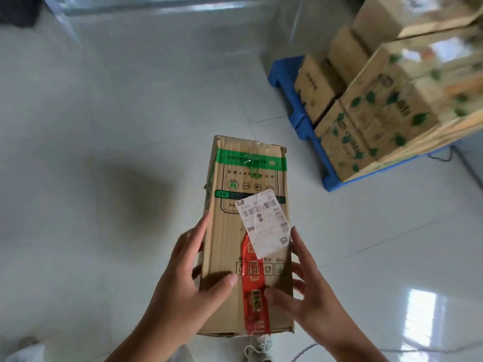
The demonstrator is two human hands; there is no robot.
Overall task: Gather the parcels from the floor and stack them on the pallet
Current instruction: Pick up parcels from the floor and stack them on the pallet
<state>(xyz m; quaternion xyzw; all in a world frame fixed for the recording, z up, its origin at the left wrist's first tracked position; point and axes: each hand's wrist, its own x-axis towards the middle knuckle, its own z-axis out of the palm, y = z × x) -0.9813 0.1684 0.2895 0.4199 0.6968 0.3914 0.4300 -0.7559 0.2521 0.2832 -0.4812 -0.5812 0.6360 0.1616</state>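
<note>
Both hands on it: left hand (183, 278) and right hand (311, 291) clasp the parcel (245, 231) above the floor (104, 126), a long brown carton with green band, red tape, white label, long axis pointing away, pallet (305, 121) up right.

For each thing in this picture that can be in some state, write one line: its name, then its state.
Held parcel: lifted off the floor, taped shut, shipping label stuck askew on top.
Left hand: grip on the parcel's left side, thumb on top.
Right hand: grip on the parcel's right side, thumb on top.
Blue pallet: on the floor, already loaded.
Stacked boxes: closed, piled in layers.
</note>
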